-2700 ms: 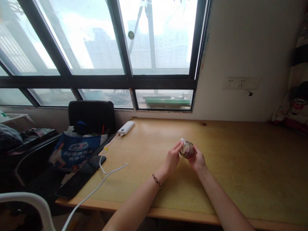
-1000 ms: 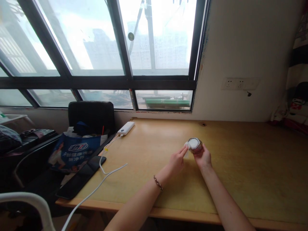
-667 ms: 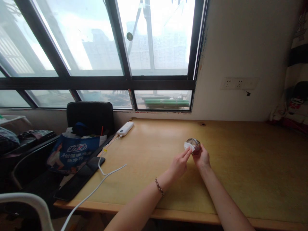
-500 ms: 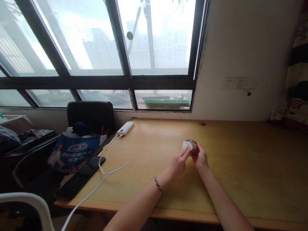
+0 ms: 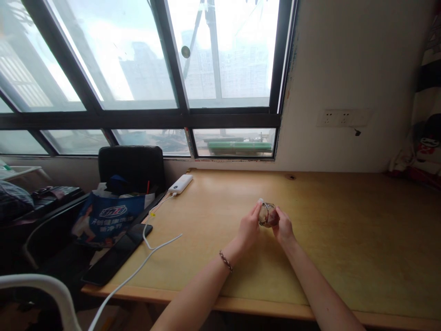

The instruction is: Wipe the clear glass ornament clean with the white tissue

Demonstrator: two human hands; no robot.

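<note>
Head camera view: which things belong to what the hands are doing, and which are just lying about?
In hand:
- clear round jar, between left hand and right hand
- white tissue, mostly hidden, at the left fingers

Lying about:
- white power bank
- white cable
- black flat slab
- blue bag

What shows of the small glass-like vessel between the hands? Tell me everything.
The glass-like vessel is small, rounded and see-through, with dark curved lines along its edges and brownish, reddish tones showing through. It is held over the wooden table, the left hand gripping its left side and the right hand its right. A bit of white tissue shows by its upper left; contact there, and which end faces the camera, are unclear.
</note>
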